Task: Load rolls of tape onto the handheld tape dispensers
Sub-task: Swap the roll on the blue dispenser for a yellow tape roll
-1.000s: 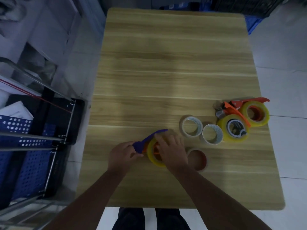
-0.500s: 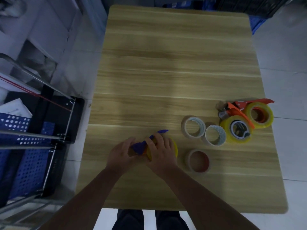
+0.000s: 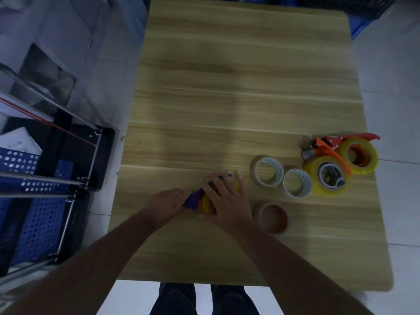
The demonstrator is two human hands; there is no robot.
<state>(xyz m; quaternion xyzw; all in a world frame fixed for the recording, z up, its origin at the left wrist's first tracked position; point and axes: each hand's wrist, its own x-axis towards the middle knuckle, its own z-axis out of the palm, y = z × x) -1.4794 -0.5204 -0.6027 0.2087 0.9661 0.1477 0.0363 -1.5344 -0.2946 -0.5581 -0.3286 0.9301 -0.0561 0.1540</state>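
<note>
Your left hand (image 3: 167,204) grips the handle of the blue plastic handheld tape dispenser (image 3: 195,197) at the near middle of the light wood-grain table (image 3: 227,87). Your right hand (image 3: 227,201) lies palm-down, fingers spread, over the yellow tape roll (image 3: 206,204) seated on that dispenser; most of the roll is hidden under the hand.

To the right lie 3 loose rolls: 2 pale clear tape rolls (image 3: 267,170) (image 3: 297,183) side by side and touching, and 1 brown-cored tape roll (image 3: 272,217) nearer you.

At the right edge, 2 orange plastic tape dispensers (image 3: 329,147) lie together, each carrying a yellow roll (image 3: 327,175) (image 3: 360,155).

A blue perforated metal cart (image 3: 34,201) stands on the floor left of the table.
</note>
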